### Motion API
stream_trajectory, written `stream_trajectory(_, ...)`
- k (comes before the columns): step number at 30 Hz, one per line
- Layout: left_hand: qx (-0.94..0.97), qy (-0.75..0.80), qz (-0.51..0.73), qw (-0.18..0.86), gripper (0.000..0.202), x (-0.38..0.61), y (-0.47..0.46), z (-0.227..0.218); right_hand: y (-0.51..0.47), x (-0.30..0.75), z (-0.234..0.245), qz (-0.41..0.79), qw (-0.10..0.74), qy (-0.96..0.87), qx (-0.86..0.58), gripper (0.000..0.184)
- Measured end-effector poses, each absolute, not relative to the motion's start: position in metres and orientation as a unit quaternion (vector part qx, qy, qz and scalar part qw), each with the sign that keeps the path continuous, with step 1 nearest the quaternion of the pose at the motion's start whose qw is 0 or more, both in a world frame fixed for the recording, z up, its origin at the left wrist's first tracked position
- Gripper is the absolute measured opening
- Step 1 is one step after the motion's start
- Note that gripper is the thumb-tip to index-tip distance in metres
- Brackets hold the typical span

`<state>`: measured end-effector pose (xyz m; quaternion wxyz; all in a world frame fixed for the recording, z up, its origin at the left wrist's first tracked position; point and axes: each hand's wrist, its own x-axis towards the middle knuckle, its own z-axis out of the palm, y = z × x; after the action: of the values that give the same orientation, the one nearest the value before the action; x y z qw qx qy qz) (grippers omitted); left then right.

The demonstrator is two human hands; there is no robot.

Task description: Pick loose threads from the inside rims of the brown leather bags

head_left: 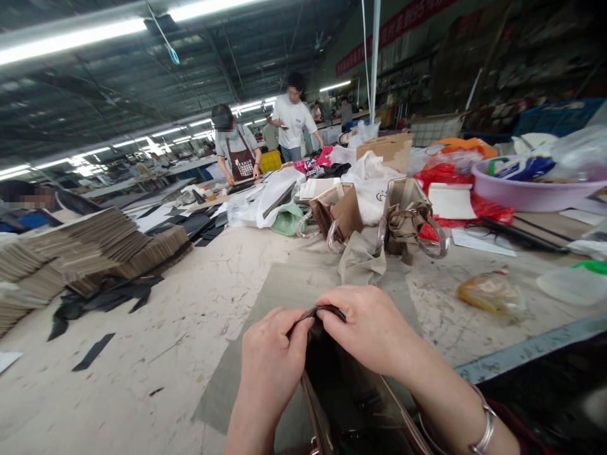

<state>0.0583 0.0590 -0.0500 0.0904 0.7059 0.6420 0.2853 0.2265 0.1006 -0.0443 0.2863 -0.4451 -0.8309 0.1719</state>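
A brown handbag (315,404) with a dark inside stands in front of me, its mouth facing up. My left hand (272,351) pinches the far rim of the bag between thumb and fingers. Close beside it, my right hand (365,325) pinches the same rim, thumb inside the opening. Under the bag lies a grey-green sheet (251,341) on the worktable. Just beyond my hands is a crumpled piece of pale greenish cloth or paper (363,259). The lower part of the bag is out of frame.
Two more brown handbags, one boxy (348,205) and one with crumpled stuffing (405,221), stand ahead. Stacked brown panels (95,246) are at left. A purple basin (535,189) and a tied plastic bag (490,291) are at right. A person in an apron (239,151) works across the table.
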Motion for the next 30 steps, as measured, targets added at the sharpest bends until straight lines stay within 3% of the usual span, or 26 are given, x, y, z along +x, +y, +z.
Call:
stream_trajectory(10, 0.726, 0.635, 0.256, 0.064, 0.025, 0.060, 0.058, -0.050, 0.101, 0.230, -0.045, 0.187, 0.288, -0.842, -0.416, 0.018)
stream_trajectory(21, 0.717, 0.625, 0.263, 0.162, 0.022, 0.063, 0.055, -0.041, 0.099, 0.229, -0.041, 0.145, 0.265, -0.847, -0.438, 0.015)
stream_trajectory(30, 0.701, 0.647, 0.273, 0.122, 0.022, 0.061, 0.051, -0.045, 0.100, 0.230, -0.041, 0.153, 0.278, -0.849, -0.422, 0.016)
